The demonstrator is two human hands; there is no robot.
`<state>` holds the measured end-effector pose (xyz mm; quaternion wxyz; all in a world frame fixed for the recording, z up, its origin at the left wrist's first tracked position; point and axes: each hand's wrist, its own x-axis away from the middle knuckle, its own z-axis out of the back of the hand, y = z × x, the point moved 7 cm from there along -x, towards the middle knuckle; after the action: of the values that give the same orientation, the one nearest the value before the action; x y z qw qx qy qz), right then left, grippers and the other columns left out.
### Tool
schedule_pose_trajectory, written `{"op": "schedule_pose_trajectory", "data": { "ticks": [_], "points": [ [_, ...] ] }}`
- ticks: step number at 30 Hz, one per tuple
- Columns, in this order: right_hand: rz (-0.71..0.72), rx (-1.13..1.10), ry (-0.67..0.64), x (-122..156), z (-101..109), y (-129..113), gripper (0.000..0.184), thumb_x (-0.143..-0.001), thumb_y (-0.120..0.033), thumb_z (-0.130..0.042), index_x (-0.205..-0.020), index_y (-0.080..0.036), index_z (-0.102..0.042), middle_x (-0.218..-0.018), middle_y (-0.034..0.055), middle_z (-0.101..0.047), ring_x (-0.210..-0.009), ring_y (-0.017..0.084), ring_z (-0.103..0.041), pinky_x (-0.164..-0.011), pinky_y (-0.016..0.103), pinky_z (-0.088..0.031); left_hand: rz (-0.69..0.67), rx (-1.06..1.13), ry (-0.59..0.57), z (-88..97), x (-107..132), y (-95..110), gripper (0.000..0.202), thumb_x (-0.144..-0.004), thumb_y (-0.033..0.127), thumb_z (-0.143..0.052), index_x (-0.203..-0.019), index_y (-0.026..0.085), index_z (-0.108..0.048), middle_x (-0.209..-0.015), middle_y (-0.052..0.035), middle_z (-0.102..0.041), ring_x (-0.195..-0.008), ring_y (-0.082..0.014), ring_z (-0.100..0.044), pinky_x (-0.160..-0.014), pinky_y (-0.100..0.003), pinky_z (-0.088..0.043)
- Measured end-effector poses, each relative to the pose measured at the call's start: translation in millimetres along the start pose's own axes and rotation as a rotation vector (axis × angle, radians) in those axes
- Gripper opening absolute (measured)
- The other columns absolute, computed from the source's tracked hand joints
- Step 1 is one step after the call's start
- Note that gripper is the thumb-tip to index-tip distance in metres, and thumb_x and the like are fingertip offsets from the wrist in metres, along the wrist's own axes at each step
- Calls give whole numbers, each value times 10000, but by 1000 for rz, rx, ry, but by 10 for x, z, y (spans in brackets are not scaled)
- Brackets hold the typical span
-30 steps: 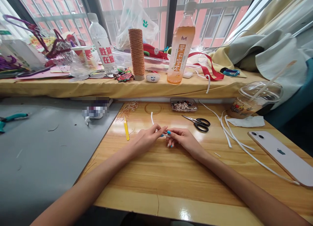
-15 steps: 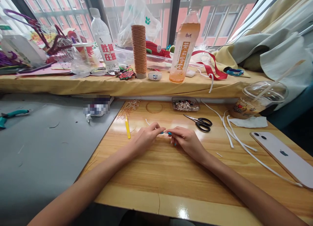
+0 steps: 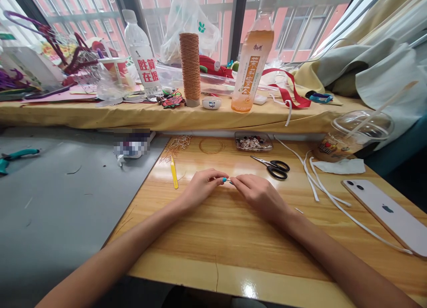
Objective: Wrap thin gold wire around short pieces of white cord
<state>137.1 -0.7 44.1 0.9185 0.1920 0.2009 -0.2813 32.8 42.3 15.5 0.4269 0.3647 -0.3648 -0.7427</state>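
My left hand (image 3: 202, 188) and my right hand (image 3: 256, 193) meet fingertip to fingertip on the wooden table (image 3: 233, 237). Between them they pinch a short white strip (image 3: 227, 181), of which only a sliver shows at the fingertips. Yellow tweezers (image 3: 173, 173) lie just left of my left hand. Black-handled scissors (image 3: 274, 167) lie just beyond my right hand.
A small clear tray of bits (image 3: 253, 142), a coil of thin wire (image 3: 210, 145) and copper-coloured strands (image 3: 176, 146) lie at the table's back. White strips (image 3: 320, 183), a phone (image 3: 387, 214) and a lidded cup (image 3: 353, 134) are at the right. Bottles and a thread spool (image 3: 190, 68) stand on the sill.
The free end of the white strip that stuck out behind my left hand is no longer visible. Both hands have closed tighter together and rolled palms down.
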Motion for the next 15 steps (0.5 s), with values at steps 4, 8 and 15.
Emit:
{"op": "schedule_pose_trajectory", "data": {
  "ticks": [4,8,15],
  "points": [
    [30,23,-21,-4,-3,-18,223,-813,-78,-371,-886,-70,-581,-712,81,-595,-644,173,-527,-588,268,-410,101,130,15,4,7,-95,165,-774,205,-494,-839,162,-639,-726,-8,-627,-710,-121,-558,-653,-204,-425],
    [21,20,-59,1,-62,-36,238,-808,-80,-379,-959,-52,-560,-732,88,-594,-647,181,-534,-575,275,-419,103,168,29,-3,21,-140,172,-772,198,-485,-820,164,-646,-687,-3,-625,-676,-117,-558,-613,-194,-420],
    [-128,-132,-31,20,-113,61,253,-832,-91,-343,-963,-79,-560,-777,95,-609,-663,159,-558,-562,245,-430,-43,21,65,26,8,-35,218,-806,163,-444,-923,135,-626,-731,-31,-607,-708,-116,-548,-655,-203,-425]
  ]
}}
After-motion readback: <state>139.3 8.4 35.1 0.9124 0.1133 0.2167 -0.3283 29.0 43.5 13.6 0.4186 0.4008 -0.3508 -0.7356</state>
